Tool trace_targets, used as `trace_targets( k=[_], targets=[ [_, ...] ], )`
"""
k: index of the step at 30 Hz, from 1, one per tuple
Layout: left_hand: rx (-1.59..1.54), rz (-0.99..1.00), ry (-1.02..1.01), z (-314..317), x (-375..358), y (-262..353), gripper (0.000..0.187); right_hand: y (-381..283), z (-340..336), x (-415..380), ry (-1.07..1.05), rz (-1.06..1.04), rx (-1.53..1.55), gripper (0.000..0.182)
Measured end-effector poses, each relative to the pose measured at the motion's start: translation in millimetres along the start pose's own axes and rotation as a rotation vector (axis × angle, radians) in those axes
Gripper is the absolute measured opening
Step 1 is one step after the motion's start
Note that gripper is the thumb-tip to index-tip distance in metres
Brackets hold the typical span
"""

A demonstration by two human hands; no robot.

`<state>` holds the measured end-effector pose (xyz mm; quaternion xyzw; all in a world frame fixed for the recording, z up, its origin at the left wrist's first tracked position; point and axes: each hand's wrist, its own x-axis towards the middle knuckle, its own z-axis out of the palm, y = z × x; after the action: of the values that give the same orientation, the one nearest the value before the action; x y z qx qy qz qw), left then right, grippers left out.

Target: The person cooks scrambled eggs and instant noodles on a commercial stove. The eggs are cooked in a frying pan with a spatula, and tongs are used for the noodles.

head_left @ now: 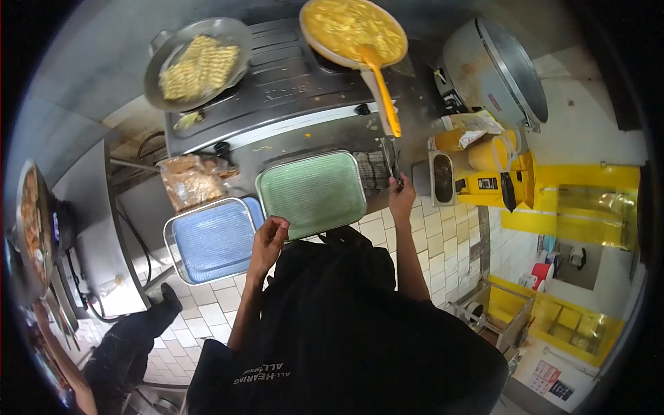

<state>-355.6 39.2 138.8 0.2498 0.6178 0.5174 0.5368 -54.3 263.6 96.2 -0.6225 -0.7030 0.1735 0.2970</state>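
Observation:
My right hand (401, 197) is closed around the end of a pair of metal tongs (391, 158), which point away from me toward the stove. A dark checked cloth (372, 169) lies just left of the tongs. My left hand (271, 242) is at the near left corner of a green ribbed tray (311, 195), its fingers curled and pinched together; I cannot tell what they hold. Left of that hand is a blue ribbed tray (214, 242) with a clear rim. Behind the blue tray sits a plastic bag of brown food (190, 181).
On the stove (277, 69) stand a pan with blocks of dry noodles (200, 69) and a pan of yellow food (353, 31) with an orange spatula (380, 90). A large metal pot (484, 69) and a metal container (443, 180) are at right. Another person's arm (66, 353) reaches toward a pan at left.

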Motion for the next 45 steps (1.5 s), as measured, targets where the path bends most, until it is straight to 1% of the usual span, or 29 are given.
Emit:
trace_targets(
  k=[2,3,4,6,8,10,11,13,15,16,18,19,21,22,24,25,28,29,31,32,34,35,36,38,39,40,42,44,45],
  targets=[
    [0.071,-0.009,-0.033,20,11,14,0.023,23,15,13,0.106,0.035,-0.035,0.041],
    [0.103,0.0,-0.044,30,17,19,0.022,16,9,22,-0.062,0.215,-0.013,0.043],
    [0.118,-0.002,-0.041,42,21,21,0.022,22,10,23,-0.065,0.223,0.0,0.043],
    [0.179,0.027,-0.039,67,30,25,0.02,33,13,30,-0.21,0.101,-0.282,0.042],
    [0.239,0.015,-0.035,94,36,31,0.021,40,10,39,-0.21,0.087,-0.215,0.039],
    [0.233,0.031,-0.026,118,43,28,0.021,1,-15,67,-0.075,-0.09,0.135,0.035],
    [0.211,0.03,-0.03,129,47,31,0.022,-26,-27,85,-0.072,-0.128,0.329,0.028],
    [0.208,0.038,-0.004,151,57,34,0.021,-87,-51,119,-0.187,-0.051,0.588,0.034],
    [0.168,0.068,-0.012,171,71,36,0.025,-121,-51,152,-0.3,-0.147,0.473,0.046],
    [0.173,0.075,0.007,179,79,38,0.025,-134,-50,167,-0.427,-0.146,0.345,0.056],
    [-0.039,0.089,-0.006,190,96,47,0.034,-142,-33,183,-0.463,-0.199,0.217,0.05],
    [-0.063,0.061,0.027,195,104,54,0.045,-142,-29,184,-0.468,-0.215,0.228,0.05],
    [-0.093,0.058,0.065,201,122,62,0.048,-138,-23,193,-0.496,-0.266,0.194,0.038],
    [-0.129,0.04,0.085,204,130,66,0.051,-135,-20,196,-0.494,-0.286,0.198,0.038],
    [-0.146,0.037,0.08,209,143,72,0.055,-127,-18,199,-0.464,-0.276,0.235,0.029],
    [-0.157,0.045,0.056,211,151,75,0.055,-128,-22,198,-0.373,-0.292,0.331,0.024],
    [-0.137,0.051,0.018,216,172,93,0.061,-126,-34,212,-0.269,-0.396,0.373,0.022],
    [-0.204,-0.002,0.025,219,177,99,0.065,-126,-39,224,-0.253,-0.436,0.371,0.021],
    [-0.271,-0.035,0.027,221,190,114,0.069,-134,-62,260,-0.318,-0.555,0.184,0.024],
    [-0.396,-0.031,-0.034,222,195,123,0.07,-138,-68,283,-0.309,-0.648,0.077,0.025],
    [-0.643,-0.03,-0.161,225,203,138,0.074,-162,-89,322,-0.424,-0.738,-0.141,0.026],
    [-0.712,-0.059,-0.177,226,212,142,0.061,-174,-94,336,-0.419,-0.83,-0.171,0.022],
    [-0.712,-0.047,-0.182,227,219,144,0.061,-185,-96,351,-0.409,-0.838,-0.174,0.022],
    [-0.673,-0.072,-0.12,231,229,148,0.045,-208,-96,376,-0.677,-0.919,-0.324,0.022],
    [-0.682,-0.061,-0.117,231,228,149,0.034,-223,-98,379,-0.792,-0.9,-0.382,0.022],
    [-0.684,-0.055,-0.119,230,231,144,0.034,-230,-88,385,-0.787,-0.904,-0.386,0.022],
    [-0.803,-0.087,-0.193,230,235,135,0.032,-236,-59,394,-0.949,-0.907,-0.462,0.022],
    [-0.823,-0.105,-0.141,237,228,143,0.03,-242,-39,378,-0.964,-0.983,-0.481,0.02],
    [-0.816,-0.092,-0.124,238,226,145,0.03,-242,-27,364,-0.771,-1.013,-0.583,0.019]
  ],
)
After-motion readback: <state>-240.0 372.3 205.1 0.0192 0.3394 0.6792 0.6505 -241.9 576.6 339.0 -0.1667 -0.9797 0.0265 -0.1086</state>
